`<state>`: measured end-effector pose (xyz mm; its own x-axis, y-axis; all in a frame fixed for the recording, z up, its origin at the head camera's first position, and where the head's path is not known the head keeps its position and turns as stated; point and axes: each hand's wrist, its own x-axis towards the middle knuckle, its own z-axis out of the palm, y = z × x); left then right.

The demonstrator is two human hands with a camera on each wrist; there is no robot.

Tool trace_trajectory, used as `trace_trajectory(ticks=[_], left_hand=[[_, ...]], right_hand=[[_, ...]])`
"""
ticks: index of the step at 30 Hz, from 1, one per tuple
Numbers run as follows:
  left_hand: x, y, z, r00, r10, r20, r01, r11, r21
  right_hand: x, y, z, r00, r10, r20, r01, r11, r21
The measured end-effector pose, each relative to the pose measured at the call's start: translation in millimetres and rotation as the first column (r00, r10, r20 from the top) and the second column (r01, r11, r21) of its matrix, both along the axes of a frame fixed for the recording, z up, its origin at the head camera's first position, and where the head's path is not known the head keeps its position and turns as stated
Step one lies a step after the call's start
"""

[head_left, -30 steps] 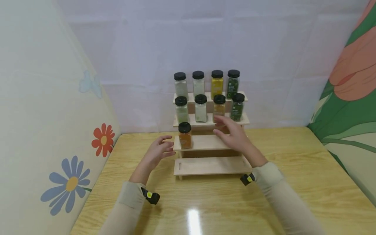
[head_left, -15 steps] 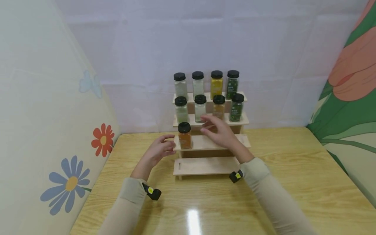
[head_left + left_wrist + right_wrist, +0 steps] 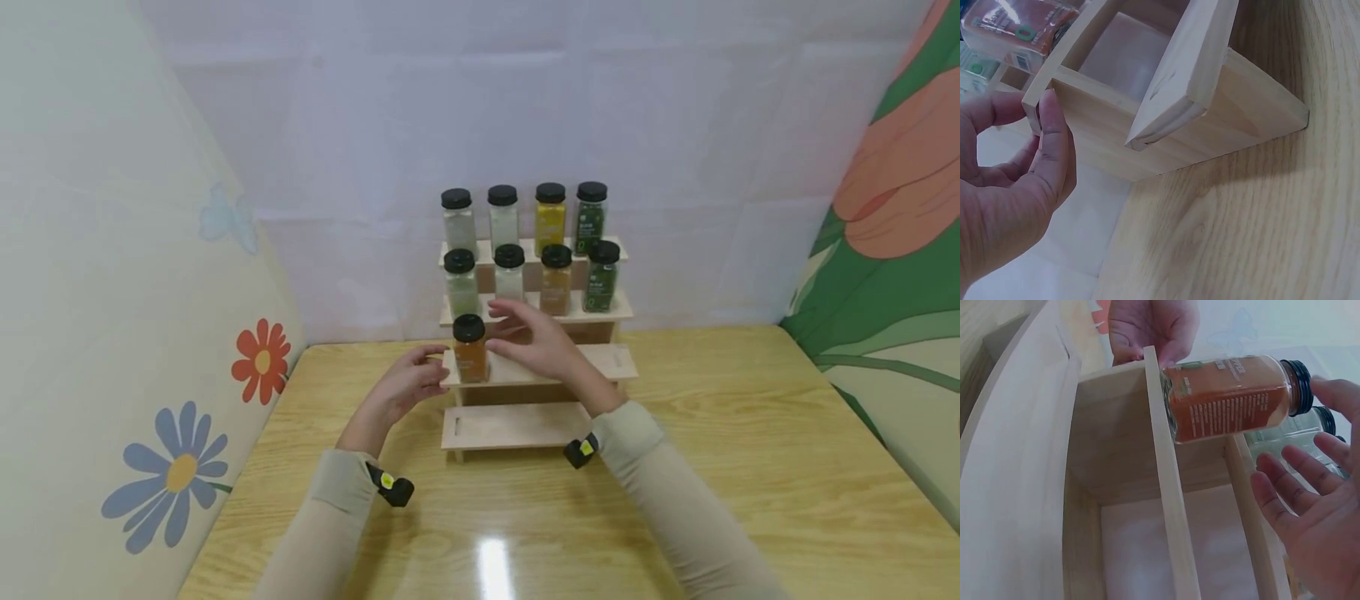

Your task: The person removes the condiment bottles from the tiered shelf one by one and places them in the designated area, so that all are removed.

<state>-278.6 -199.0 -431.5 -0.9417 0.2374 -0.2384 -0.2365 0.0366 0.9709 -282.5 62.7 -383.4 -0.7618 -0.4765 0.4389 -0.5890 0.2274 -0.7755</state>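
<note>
A wooden tiered spice rack stands on the table. On the left end of its second shelf from the bottom, a jar of orange-brown spice with a black lid stands upright. My left hand pinches that shelf's left end; in the left wrist view the thumb and fingers lie on either side of the board. Just right of the orange-brown jar is my right hand, fingers spread and loosely bent. In the right wrist view its thumb is right at the black lid, with the palm facing the jar.
Two upper shelves hold several black-lidded jars, among them a yellow one and dark green ones. The lowest shelf is bare. A white cloth hangs behind, and flower-painted panels flank the wooden table.
My right hand has moved left along the shelf, from below the right-hand jars to beside the orange-brown jar. The left hand has stayed at the shelf's left end.
</note>
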Motion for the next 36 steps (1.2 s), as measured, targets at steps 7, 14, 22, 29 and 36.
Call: trace_trajectory(ticks=[7,14,22,29,36], left_hand=[[-2.8,-3.1,1.8,0.999,-0.015,0.04,0.015,1.0,0.008],[-3.4,-3.7,2.5,0.999,-0.023,0.042,0.022,0.999,0.035],[-3.2,-4.6,0.1,0.998,-0.037,0.05,0.033,0.997,0.069],[-3.4,-4.2,-0.8,0.998,-0.03,0.063,0.027,0.998,0.058],[-4.8,-2.4,-0.2,0.998,-0.03,0.062,0.027,0.998,0.061]], right_hand=[[-1.5,-10,-3.3,0.996,0.038,0.076,-0.036,0.999,-0.03],[-4.2,-19,-6.5,0.989,0.056,0.135,-0.048,0.997,-0.061],[-2.8,-28,-9.9,0.983,0.072,0.17,-0.065,0.997,-0.052],[-2.1,-33,-14.5,0.982,0.082,0.171,-0.07,0.995,-0.075],[-2.6,-32,-16.1,0.984,0.083,0.156,-0.069,0.993,-0.095]])
